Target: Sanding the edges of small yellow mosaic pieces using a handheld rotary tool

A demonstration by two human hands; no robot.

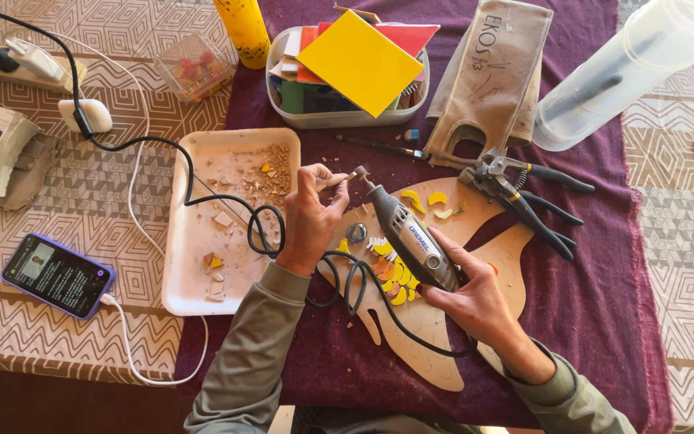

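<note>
Rotary tool point(411, 238) gripped in closed right hand point(463, 293); small chip pinched by left hand point(308, 219) fingertips at tool's 11 o'clock tip; tray point(194, 241) at 9 o'clock.

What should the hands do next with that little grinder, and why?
Probably ease the rotary tool in the right hand gently against the small piece pinched by the left hand. Its tip already sits at that piece, above the wooden cutout, so only a light touch seems needed.

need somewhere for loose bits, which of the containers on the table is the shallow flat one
The white foam tray by the left hand; the tub of coloured sheets is deep-walled.
</note>
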